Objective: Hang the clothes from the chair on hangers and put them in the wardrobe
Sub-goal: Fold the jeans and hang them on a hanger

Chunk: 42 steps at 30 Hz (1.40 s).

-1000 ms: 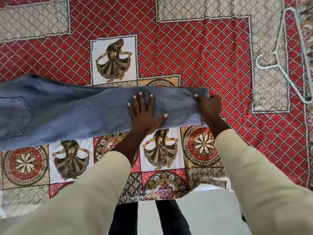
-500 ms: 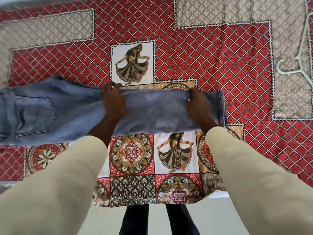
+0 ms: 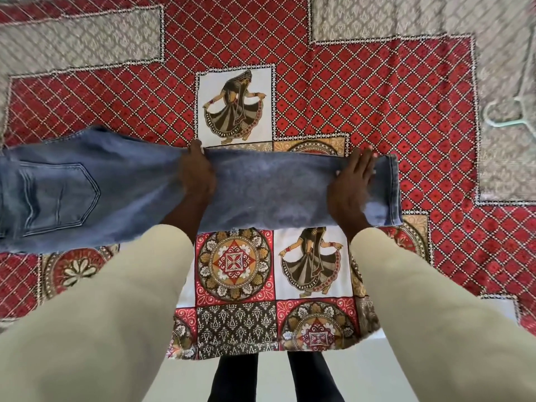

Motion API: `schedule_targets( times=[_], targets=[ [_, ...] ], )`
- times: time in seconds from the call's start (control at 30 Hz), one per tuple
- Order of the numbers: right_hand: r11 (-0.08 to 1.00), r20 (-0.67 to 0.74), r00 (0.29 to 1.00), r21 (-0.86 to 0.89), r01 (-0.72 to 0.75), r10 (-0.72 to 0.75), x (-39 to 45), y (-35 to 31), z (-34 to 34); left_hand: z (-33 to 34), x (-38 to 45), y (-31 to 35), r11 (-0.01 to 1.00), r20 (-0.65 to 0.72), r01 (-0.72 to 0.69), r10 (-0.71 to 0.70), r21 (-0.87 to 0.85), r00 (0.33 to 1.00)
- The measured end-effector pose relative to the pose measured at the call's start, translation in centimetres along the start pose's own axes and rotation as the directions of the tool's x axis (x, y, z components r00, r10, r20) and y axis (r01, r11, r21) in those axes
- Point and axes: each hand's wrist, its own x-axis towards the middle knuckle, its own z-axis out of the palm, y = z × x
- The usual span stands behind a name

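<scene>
A pair of blue jeans [image 3: 261, 192] lies stretched sideways across the patterned bedspread [image 3: 362, 91], back pocket at the left, leg hem at the right. My left hand [image 3: 195, 172] grips the leg's far edge near its middle, fingers curled over the fabric. Close to the hem, my right hand [image 3: 352, 184] holds the leg, fingertips reaching the far edge and thumb tucked into the cloth. The leg runs taut between both hands. A pale green plastic hanger [image 3: 513, 114] lies on the bed at the far right, partly cut off by the frame.
The bedspread's near edge hangs over the bed front, with pale floor [image 3: 269, 381] and my dark-trousered legs [image 3: 235, 378] below it. Bare bedspread stretches beyond the jeans. No chair or wardrobe is in view.
My left hand went from pressing flat on the leg to gripping its far edge further left. My right hand shifted onto the far edge near the hem. The leg is now pulled taut.
</scene>
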Motion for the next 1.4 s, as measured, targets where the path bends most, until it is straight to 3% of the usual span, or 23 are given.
schedule_targets(
  times=[0.07, 0.17, 0.23, 0.3, 0.47, 0.53, 0.6, 0.67, 0.8, 0.93, 1.03, 1.1, 1.17, 1.23, 1.3, 1.4],
  targets=[
    [0.983, -0.048, 0.987, -0.115, 0.144, -0.151, -1.3, 0.1, 0.4, 1.3, -2.1, 0.7, 0.998, -0.025, 0.008, -0.009, -0.062, 1.0],
    [0.898, 0.139, 0.906, -0.137, 0.417, -0.4, -2.7, 0.0, 1.9, 4.4, -8.0, 2.9, 0.959, 0.029, -0.265, 0.263, 0.102, 0.964],
    [0.863, 0.185, 0.876, -0.175, 0.475, -0.445, -2.5, 0.9, 2.3, 6.9, -11.1, 4.5, 0.885, 0.114, -0.42, 0.405, 0.201, 0.907],
    [0.855, 0.176, 0.882, -0.224, 0.468, -0.437, -1.5, 3.3, 1.9, 8.5, -12.2, 5.3, 0.883, 0.125, -0.411, 0.392, 0.228, 0.911],
    [0.898, 0.124, 0.943, -0.286, 0.333, -0.31, 1.3, 11.4, -1.6, 8.9, -12.3, 5.8, 0.897, 0.145, -0.334, 0.304, 0.289, 0.942],
    [0.965, 0.106, 0.986, -0.215, 0.149, -0.128, 1.4, 12.3, -2.3, 8.8, -12.9, 7.2, 0.926, 0.111, -0.271, 0.25, 0.262, 0.962],
    [0.987, 0.096, 0.987, -0.109, -0.12, 0.13, 1.4, 11.7, -2.6, 9.5, -14.4, 9.7, 0.896, 0.171, -0.369, 0.334, 0.247, 0.927],
    [0.968, 0.131, 0.96, -0.083, -0.237, 0.247, 1.3, 10.6, -2.8, 10.5, -15.8, 11.9, 0.873, 0.291, -0.438, 0.372, 0.213, 0.882],
    [0.966, 0.075, 0.963, -0.015, -0.259, 0.26, 1.8, 9.9, -4.2, 11.4, -16.2, 13.8, 0.912, 0.374, -0.332, 0.228, 0.241, 0.899],
    [0.947, 0.22, 0.95, 0.185, -0.262, 0.22, 2.5, 10.4, -4.7, 10.7, -15.2, 14.3, 0.92, 0.481, -0.316, 0.173, 0.233, 0.859],
    [0.771, 0.348, 0.913, 0.515, -0.375, 0.212, 2.1, 10.2, -6.6, 9.5, -15.0, 14.9, 0.912, 0.563, -0.329, 0.143, 0.244, 0.814],
    [0.642, 0.419, 0.883, 0.622, -0.448, 0.21, 1.3, 9.3, -8.5, 8.1, -14.6, 14.9, 0.912, 0.593, -0.35, 0.163, 0.214, 0.788],
    [0.553, 0.428, 0.881, 0.693, -0.463, 0.201, 0.3, 7.4, -10.3, 6.4, -13.6, 15.1, 0.963, 0.601, -0.26, 0.168, 0.069, 0.781],
    [0.517, 0.385, 0.898, 0.736, -0.438, 0.213, -1.0, 4.7, -12.0, 3.8, -12.6, 15.4, 0.974, 0.556, -0.013, 0.141, -0.228, 0.819],
    [0.547, 0.279, 0.94, 0.765, -0.34, 0.195, -2.7, 1.0, -13.2, 0.3, -12.4, 16.0, 0.824, 0.543, 0.266, 0.06, -0.501, 0.838],
    [0.745, 0.025, 0.997, 0.664, -0.066, 0.067, -5.7, -6.5, -14.3, -5.4, -11.9, 15.6, 0.503, 0.701, 0.548, 0.18, -0.668, 0.69]
  ],
)
